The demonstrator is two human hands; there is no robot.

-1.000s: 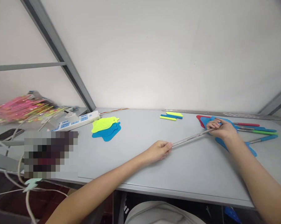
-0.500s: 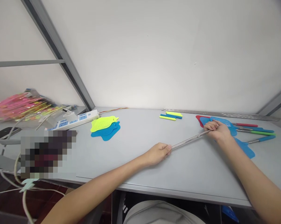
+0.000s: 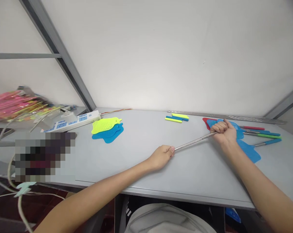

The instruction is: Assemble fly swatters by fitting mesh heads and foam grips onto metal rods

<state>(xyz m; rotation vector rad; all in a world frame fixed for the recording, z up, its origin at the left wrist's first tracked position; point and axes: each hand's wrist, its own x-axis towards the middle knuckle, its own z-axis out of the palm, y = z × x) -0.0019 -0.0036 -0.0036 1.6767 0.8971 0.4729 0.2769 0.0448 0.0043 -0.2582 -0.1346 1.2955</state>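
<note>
Metal rod point(image 3: 193, 141) held slantwise over the grey tabletop point(image 3: 185, 176), between your two hands. Your left hand point(image 3: 162, 156) has its fingers clamped on the near end, thumb toward the shaft; your right hand point(image 3: 223, 133) has its fingers curled tightly around the far end. Behind the right hand lie blue swatter heads point(image 3: 250, 150); whether it touches them, you cannot tell. The thin, shiny rod is probably light and stiff, little prone to breakage, but slippery; holding it near both ends likely gives you the best control.
</note>
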